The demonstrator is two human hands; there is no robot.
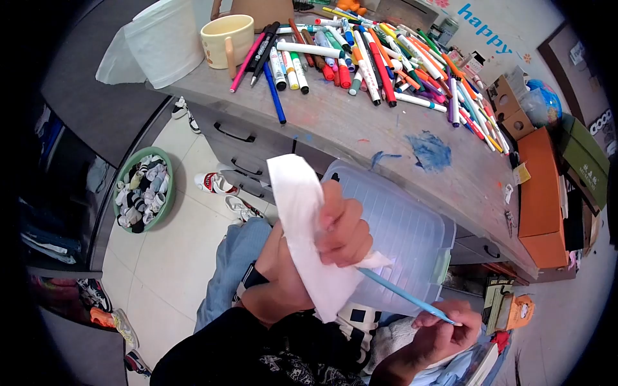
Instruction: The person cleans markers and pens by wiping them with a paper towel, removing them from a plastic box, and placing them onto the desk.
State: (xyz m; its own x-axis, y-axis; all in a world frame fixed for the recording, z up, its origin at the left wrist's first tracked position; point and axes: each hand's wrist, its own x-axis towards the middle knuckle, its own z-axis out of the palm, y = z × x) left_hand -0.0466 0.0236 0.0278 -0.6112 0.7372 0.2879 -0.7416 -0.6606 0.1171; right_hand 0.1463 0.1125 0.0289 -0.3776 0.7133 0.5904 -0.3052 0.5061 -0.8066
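My left hand (344,225) is closed around a white tissue (297,193), above a clear plastic bin. One end of the tissue sticks up over the fist and another part hangs below it. From the tissue a slim light blue pen-like stick (402,297) slants down to the right; its far end is hidden in the tissue. My right hand (449,328) pinches the lower end of this stick, so both hands are joined by it. The stick's exact kind is not clear.
On the desk (322,128) lies a big pile of markers (367,58), beside a yellow mug (226,42) and a white paper roll (164,42). Blue stains (430,151) mark the desktop. Below stands the clear bin (393,225); a green basket (168,193) of socks is on the floor.
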